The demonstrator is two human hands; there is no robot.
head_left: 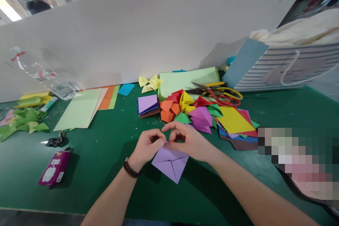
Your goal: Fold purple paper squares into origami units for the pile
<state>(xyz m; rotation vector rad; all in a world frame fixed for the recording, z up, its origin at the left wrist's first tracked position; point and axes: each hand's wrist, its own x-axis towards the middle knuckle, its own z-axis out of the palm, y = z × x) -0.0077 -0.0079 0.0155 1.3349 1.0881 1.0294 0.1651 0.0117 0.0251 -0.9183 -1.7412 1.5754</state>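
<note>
Purple folded paper [170, 165] is pinched between left hand [146, 146] and right hand [186, 141].

**Paper-craft bench, assorted contents**
Green work mat [106, 187] before a white board [159, 31]: red-handled scissors [212, 91], folded coloured paper pieces [185, 107], a pale green paper sheet [78, 109], a glue stick [49, 103], a clear plastic bottle [45, 72], a magenta pouch [54, 168], a striped paper bag [286, 67] with cream cloth [296, 24] at its top.

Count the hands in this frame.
2: the left hand and the right hand, both pinching the folded purple paper. The pixelated patch at right may hide others.
</note>
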